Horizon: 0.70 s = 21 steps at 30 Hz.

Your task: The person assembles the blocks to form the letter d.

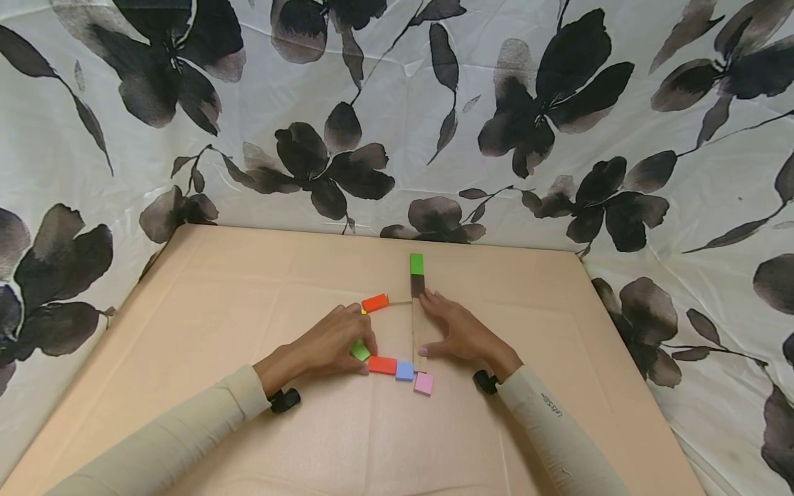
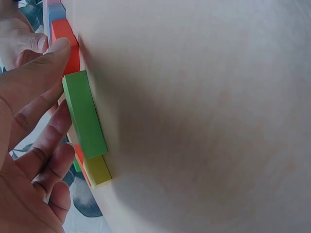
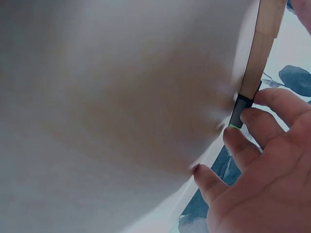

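Note:
Small colored blocks lie in a ring with an upright line at its right side. My left hand [image 1: 338, 337] is at the lower left of the ring. Its thumb and forefinger pinch the left end of a red block [image 1: 382, 365], and its other fingers lie along a green block [image 2: 86, 116]. A yellow block [image 2: 98, 171] sits at the far end of that green one. My right hand [image 1: 462, 327] has extended fingers beside the upright line. Its fingertips touch a black block [image 3: 241, 109], and its thumb is at the side of a wooden block [image 1: 420, 337].
Another green block [image 1: 416, 264] tops the line. Blue [image 1: 404, 371] and pink [image 1: 423, 384] blocks lie at its foot. A second red block [image 1: 375, 303] lies at the ring's upper left. The tan table [image 1: 248, 275] ends before a floral cloth [image 1: 397, 83].

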Tool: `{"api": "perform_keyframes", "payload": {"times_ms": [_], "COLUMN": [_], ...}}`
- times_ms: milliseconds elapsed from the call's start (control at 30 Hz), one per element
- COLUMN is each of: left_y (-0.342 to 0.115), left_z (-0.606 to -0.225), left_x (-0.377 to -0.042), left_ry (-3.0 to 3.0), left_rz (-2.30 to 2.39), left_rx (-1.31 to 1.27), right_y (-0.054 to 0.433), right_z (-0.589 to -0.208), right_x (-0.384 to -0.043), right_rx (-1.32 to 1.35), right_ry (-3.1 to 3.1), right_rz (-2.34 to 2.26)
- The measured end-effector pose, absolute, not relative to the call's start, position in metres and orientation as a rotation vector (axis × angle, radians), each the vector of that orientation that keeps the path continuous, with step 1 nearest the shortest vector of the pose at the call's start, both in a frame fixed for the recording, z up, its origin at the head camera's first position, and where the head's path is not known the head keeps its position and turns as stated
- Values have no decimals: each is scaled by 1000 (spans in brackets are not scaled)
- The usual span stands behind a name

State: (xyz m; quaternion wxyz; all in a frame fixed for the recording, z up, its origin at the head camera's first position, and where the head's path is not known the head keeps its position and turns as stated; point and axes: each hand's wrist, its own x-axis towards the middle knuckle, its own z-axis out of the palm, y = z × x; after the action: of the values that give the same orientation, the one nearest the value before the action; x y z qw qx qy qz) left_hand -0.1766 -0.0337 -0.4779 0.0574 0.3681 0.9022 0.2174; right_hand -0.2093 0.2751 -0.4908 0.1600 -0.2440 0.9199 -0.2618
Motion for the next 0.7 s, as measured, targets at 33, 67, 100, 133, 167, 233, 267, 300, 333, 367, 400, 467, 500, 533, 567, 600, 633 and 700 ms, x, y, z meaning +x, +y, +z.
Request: {"api": "perform_keyframes", "payload": {"times_ms": [33, 67, 100, 133, 167, 233, 267, 300, 333, 367, 400, 467, 500, 533, 567, 600, 633, 700], "left_y": [-34, -34, -34, -34, -34, -35, -35, -35, -35, -35, -35, -34, -34, -34, -34, -34, -34, -35], "left_z": [-478, -477, -477, -477, -477, -477, -477, -477, -477, -477, -477, -478, -478, -478, -478, -478, -477, -476], "left_x": [-177, -176, -176, -176, -177, -177, -178, -178, -178, -178, -178, -178, -178, -178, -178, -178, -179, -180], "left_ry": [2735, 2735, 2735, 2735, 2734, 2735, 2735, 2735, 2734, 2735, 2736, 2738, 2740, 2743, 2745, 2747, 2747, 2746], "left_rz": [658, 658, 656, 655, 653, 649, 649, 648, 648, 649, 649, 650, 648, 646, 643, 641, 640, 641], "left_rx": [1118, 1118, 1118, 1118, 1121, 1123, 1124, 1124, 1123, 1122, 1120, 1115, 1112, 1112, 1111, 1113, 1113, 1115], "right_y": [275, 275, 275, 274, 274, 274, 274, 274, 274, 274, 274, 275, 275, 275, 275, 275, 275, 275], "right_z": [-491, -491, -490, -490, -490, -490, -489, -489, -489, -489, -489, -490, -490, -490, -490, -490, -490, -490], "right_x": [-209, -209, -209, -209, -209, -209, -209, -209, -209, -209, -209, -210, -210, -210, -211, -211, -211, -212], "right_rx": [-694, -693, -692, -690, -689, -687, -688, -688, -689, -689, -690, -690, -690, -689, -688, -688, -687, -686], "right_ry": [2628, 2628, 2628, 2628, 2628, 2628, 2627, 2627, 2626, 2626, 2627, 2628, 2628, 2628, 2629, 2628, 2627, 2626], "right_rz": [-749, -750, -751, -751, -752, -753, -754, -754, -756, -756, -755, -753, -751, -751, -749, -747, -748, -748]}}
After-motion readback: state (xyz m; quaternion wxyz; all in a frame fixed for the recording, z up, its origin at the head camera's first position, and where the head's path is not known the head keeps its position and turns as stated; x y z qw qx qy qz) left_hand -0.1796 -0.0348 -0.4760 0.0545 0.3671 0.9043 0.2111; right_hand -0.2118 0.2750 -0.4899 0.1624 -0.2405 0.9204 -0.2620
